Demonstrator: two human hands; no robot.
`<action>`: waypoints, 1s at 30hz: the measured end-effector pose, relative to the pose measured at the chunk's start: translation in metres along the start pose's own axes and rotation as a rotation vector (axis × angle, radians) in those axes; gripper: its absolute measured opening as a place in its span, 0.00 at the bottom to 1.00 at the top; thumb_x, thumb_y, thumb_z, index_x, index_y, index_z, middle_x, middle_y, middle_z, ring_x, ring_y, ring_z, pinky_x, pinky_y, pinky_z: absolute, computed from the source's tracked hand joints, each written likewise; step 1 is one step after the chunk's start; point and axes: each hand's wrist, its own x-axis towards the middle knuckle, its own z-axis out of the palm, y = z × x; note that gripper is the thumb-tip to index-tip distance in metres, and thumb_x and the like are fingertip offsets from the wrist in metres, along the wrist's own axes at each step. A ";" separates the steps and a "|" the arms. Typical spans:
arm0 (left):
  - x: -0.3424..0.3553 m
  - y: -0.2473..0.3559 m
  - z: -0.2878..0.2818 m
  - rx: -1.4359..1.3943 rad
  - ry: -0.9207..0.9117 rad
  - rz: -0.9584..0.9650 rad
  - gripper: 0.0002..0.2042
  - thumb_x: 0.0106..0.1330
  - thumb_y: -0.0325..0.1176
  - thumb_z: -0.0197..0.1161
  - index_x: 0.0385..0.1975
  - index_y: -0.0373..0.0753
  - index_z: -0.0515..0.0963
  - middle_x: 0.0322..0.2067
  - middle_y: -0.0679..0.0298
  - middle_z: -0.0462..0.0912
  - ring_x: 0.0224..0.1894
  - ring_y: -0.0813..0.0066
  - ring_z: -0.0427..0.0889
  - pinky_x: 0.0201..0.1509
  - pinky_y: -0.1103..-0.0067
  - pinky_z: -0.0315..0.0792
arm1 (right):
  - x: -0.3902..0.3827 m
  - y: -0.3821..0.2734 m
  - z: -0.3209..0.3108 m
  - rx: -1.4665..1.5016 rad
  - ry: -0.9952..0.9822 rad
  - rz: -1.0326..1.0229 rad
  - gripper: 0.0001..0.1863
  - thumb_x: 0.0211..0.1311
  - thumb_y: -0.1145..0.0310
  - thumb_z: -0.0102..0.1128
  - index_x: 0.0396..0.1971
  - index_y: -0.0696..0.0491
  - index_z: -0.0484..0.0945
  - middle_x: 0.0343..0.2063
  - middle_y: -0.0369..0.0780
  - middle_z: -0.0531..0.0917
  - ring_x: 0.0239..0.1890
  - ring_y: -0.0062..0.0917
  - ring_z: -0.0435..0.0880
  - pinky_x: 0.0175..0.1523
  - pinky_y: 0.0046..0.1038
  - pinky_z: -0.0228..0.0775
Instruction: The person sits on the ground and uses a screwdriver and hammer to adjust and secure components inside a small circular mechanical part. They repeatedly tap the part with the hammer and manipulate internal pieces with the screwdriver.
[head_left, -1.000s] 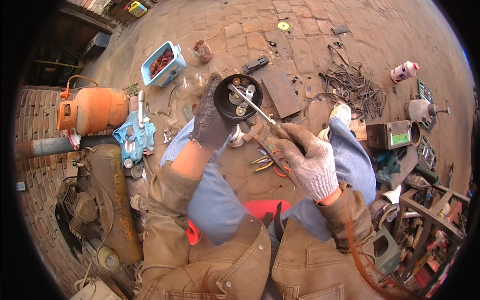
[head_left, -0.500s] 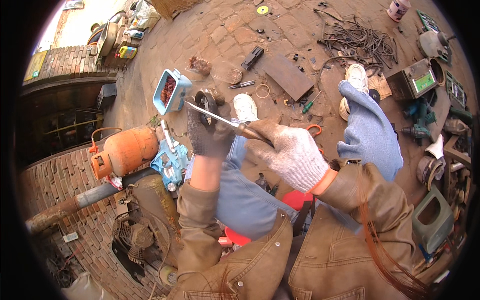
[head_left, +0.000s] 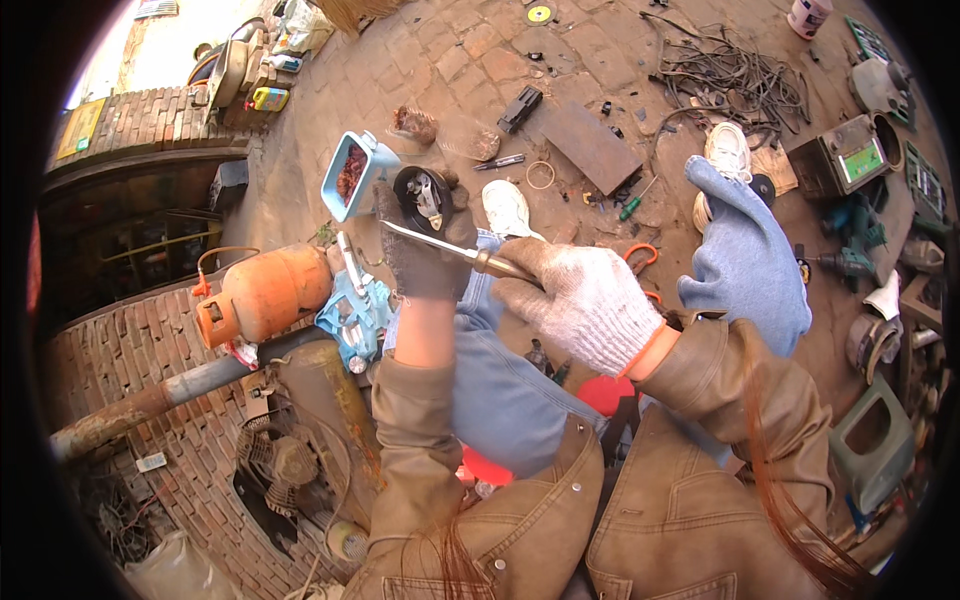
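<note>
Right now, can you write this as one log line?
Left hand: grips black round housing | Right hand: holds brown-handled long-bladed tool, tip outside housing | Around: blue tub, orange gas cylinder, green-handled screwdriver

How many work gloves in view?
2: a dark glove on the left hand, a pale glove on the right hand. Others may be hidden in the clutter.

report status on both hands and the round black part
Left hand gripping round black part; metal pieces inside. Right hand holding bladed tool. Blade crosses in front of left hand.
</note>
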 end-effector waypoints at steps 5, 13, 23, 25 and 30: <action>-0.005 -0.004 0.005 0.079 0.171 0.063 0.27 0.73 0.58 0.44 0.44 0.38 0.77 0.37 0.56 0.82 0.35 0.67 0.81 0.23 0.80 0.75 | 0.000 0.000 -0.001 0.011 -0.012 0.029 0.16 0.61 0.59 0.62 0.45 0.52 0.81 0.29 0.48 0.84 0.32 0.42 0.85 0.36 0.36 0.76; -0.006 -0.002 0.016 -0.009 -0.018 -0.044 0.25 0.74 0.56 0.45 0.46 0.38 0.76 0.34 0.57 0.83 0.27 0.66 0.81 0.26 0.77 0.77 | 0.002 -0.005 -0.009 0.022 0.008 -0.044 0.18 0.60 0.61 0.65 0.45 0.56 0.81 0.29 0.45 0.85 0.29 0.31 0.85 0.37 0.30 0.76; -0.038 -0.061 0.098 -0.098 0.330 -0.516 0.23 0.77 0.49 0.43 0.55 0.35 0.70 0.38 0.56 0.83 0.30 0.66 0.84 0.28 0.75 0.80 | 0.003 -0.007 -0.068 0.328 0.089 0.440 0.18 0.56 0.69 0.66 0.46 0.58 0.80 0.28 0.33 0.81 0.26 0.11 0.73 0.31 0.17 0.63; -0.049 -0.062 0.096 -0.111 -0.035 -0.500 0.20 0.78 0.45 0.45 0.59 0.37 0.67 0.45 0.58 0.81 0.43 0.71 0.84 0.42 0.76 0.80 | 0.000 -0.007 -0.074 0.384 0.027 0.537 0.16 0.55 0.69 0.66 0.44 0.58 0.80 0.27 0.32 0.80 0.24 0.10 0.72 0.29 0.16 0.61; -0.065 -0.071 0.082 0.586 -0.219 -0.236 0.22 0.78 0.36 0.46 0.67 0.34 0.60 0.62 0.54 0.70 0.65 0.66 0.70 0.71 0.71 0.63 | -0.001 -0.010 -0.076 0.555 -0.074 0.674 0.15 0.51 0.72 0.64 0.40 0.60 0.78 0.30 0.36 0.82 0.31 0.16 0.79 0.38 0.20 0.72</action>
